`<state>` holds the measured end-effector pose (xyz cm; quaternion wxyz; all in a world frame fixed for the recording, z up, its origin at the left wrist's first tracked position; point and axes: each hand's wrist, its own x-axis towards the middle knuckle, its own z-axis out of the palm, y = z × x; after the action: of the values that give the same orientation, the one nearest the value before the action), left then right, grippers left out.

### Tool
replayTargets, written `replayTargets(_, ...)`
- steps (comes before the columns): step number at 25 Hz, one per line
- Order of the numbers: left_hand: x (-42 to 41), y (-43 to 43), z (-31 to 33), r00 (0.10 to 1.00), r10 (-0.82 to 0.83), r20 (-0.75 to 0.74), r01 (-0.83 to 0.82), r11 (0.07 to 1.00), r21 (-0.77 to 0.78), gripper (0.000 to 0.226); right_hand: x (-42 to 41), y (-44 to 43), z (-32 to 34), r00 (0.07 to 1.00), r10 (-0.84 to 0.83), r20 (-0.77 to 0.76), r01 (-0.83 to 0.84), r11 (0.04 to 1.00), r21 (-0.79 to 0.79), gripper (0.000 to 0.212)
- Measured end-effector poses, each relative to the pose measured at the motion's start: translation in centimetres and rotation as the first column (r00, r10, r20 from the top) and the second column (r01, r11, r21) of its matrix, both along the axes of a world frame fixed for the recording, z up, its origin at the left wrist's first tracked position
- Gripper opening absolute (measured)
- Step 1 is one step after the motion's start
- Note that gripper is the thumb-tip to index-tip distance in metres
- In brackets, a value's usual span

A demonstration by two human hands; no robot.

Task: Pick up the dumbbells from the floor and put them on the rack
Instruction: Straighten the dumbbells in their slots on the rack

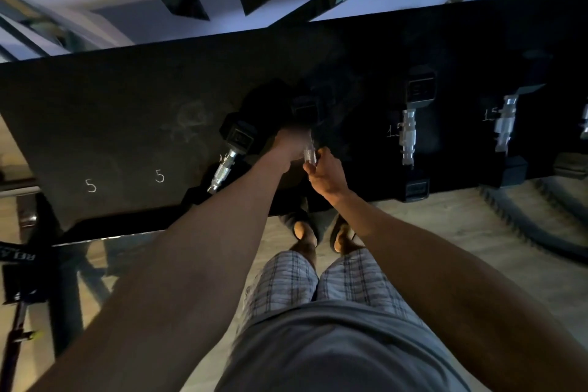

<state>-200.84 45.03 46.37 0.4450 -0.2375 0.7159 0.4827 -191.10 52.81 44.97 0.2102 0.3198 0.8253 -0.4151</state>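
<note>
A black rack (111,124) with chalked numbers spans the view. Both hands reach to its middle and hold one black dumbbell (306,110) by its silver handle. My left hand (291,145) is blurred and wrapped around the handle's far part. My right hand (326,170) grips the handle's near part. The dumbbell's near head is hidden behind my hands. Another dumbbell (229,156) lies tilted on the rack just left of them. Two more dumbbells (410,134) (506,124) rest on the rack to the right.
Chalk "5" marks (159,176) label bare rack slots at the left. A dark stand with a pole (19,312) is on the floor at lower left. A black ribbed hose (541,226) lies on the floor at right. My feet stand under the rack's edge.
</note>
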Motion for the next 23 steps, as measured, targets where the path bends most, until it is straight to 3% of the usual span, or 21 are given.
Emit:
replayTargets(2, 0.5, -1.0, 0.7, 0.996, -0.063, -0.069, 0.059, 0.997, -0.054, 0.035, 0.6, -0.2, 0.9, 0.994, 0.065, -0.089, -0.050, 0.986, 0.161, 0.028)
replayTargets(4, 1.1, -2.6, 1.6, 0.981, -0.131, -0.142, 0.113, 0.985, -0.128, 0.024, 0.9, -0.4, 2.0, 0.976, 0.113, -0.185, -0.070, 0.972, 0.222, 0.021)
replayTargets(6, 2.0, -4.8, 2.5, 0.969, -0.133, -0.211, 0.094, 0.978, -0.186, 0.015, 0.8, -1.2, 3.1, 0.962, 0.165, -0.218, -0.124, 0.974, 0.191, 0.016)
replayTargets(9, 3.6, -9.0, 3.2, 0.956, -0.140, -0.257, 0.066, 0.959, -0.276, 0.019, 0.6, -3.4, 3.4, 0.958, 0.181, -0.223, -0.178, 0.984, 0.032, 0.012)
replayTargets(14, 6.0, -14.3, 2.6, 0.908, -0.222, -0.357, 0.011, 0.861, -0.508, 0.024, -1.0, -7.9, 1.5, 0.955, 0.257, -0.147, -0.269, 0.961, -0.066, 0.025)
replayTargets(16, 6.2, -16.3, 2.1, 0.891, -0.261, -0.372, 0.012, 0.832, -0.555, 0.025, -1.9, -10.1, 0.9, 0.977, 0.163, -0.135, -0.188, 0.962, -0.200, 0.030)
replayTargets(18, 5.9, -18.2, 1.1, 0.869, -0.298, -0.395, 0.030, 0.829, -0.559, 0.032, -3.1, -12.0, 0.9, 0.997, -0.038, -0.065, 0.012, 0.932, -0.363, 0.034)
replayTargets(21, 4.5, -20.0, -0.1, 0.849, -0.389, -0.358, 0.153, 0.829, -0.538, 0.037, -5.0, -14.4, 0.9, 0.945, -0.319, 0.072, 0.307, 0.789, -0.532, 0.030)
replayTargets(23, 3.6, -20.4, -0.4, 0.825, -0.472, -0.312, 0.262, 0.807, -0.529, 0.034, -5.4, -15.5, 0.7, 0.906, -0.406, 0.120, 0.397, 0.716, -0.574, 0.024)
